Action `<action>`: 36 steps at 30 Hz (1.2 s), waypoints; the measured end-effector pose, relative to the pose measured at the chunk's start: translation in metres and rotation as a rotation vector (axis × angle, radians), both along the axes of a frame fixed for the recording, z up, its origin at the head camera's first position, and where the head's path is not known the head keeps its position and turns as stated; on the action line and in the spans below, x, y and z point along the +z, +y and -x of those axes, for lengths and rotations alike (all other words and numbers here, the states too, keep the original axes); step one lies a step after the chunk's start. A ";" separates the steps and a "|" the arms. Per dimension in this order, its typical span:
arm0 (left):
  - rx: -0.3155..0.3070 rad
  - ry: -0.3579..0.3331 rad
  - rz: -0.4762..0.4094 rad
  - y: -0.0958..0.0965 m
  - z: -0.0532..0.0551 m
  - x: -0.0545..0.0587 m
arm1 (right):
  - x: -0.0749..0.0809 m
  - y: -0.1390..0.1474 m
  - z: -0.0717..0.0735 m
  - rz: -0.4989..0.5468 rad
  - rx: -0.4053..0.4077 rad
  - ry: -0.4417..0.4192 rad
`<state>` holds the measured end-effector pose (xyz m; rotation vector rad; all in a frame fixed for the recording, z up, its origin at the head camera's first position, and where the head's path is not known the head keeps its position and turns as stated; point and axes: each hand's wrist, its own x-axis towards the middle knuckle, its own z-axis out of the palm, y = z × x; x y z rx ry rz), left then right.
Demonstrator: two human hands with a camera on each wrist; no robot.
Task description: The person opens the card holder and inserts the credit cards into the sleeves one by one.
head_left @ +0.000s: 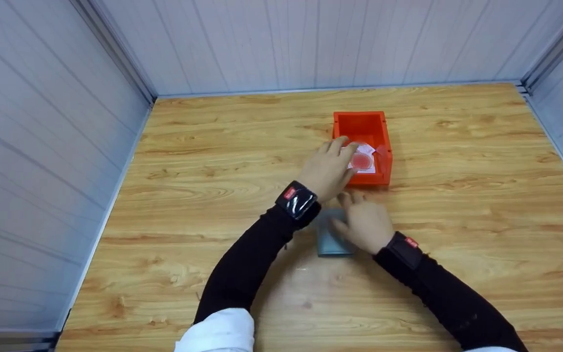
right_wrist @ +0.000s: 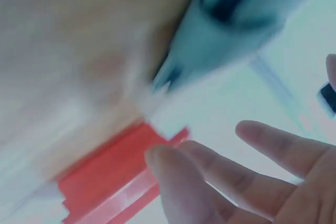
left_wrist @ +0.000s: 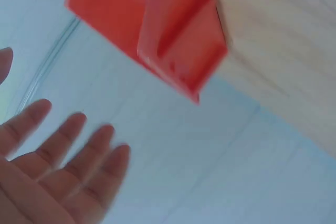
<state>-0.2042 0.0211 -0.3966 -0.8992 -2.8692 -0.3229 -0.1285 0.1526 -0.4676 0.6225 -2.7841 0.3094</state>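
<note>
My left hand (head_left: pixel 328 168) hovers at the near left side of an orange-red plastic bin (head_left: pixel 359 115). Its fingers are spread with nothing between them in the left wrist view. Inside the bin lies a white paper-like piece with a pinkish-red round patch (head_left: pixel 361 161), partly covered by the fingers in the head view. A flat teal wallet-like item (head_left: pixel 330 242) lies on the table in front of the bin. Over its right side is my right hand (head_left: pixel 367 222), fingers extended; the right wrist view shows them apart from the teal item, whose dark opening faces the camera.
The bin stands on a wood-grain table (head_left: pixel 203 186). Pale panel walls (head_left: pixel 271 44) rise behind the table and on both sides. My forearms come in from the near edge, the left one passing close to the teal item.
</note>
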 end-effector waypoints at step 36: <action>-0.064 -0.317 0.135 -0.040 -0.077 -0.073 | -0.006 0.007 -0.001 -0.004 0.022 -0.261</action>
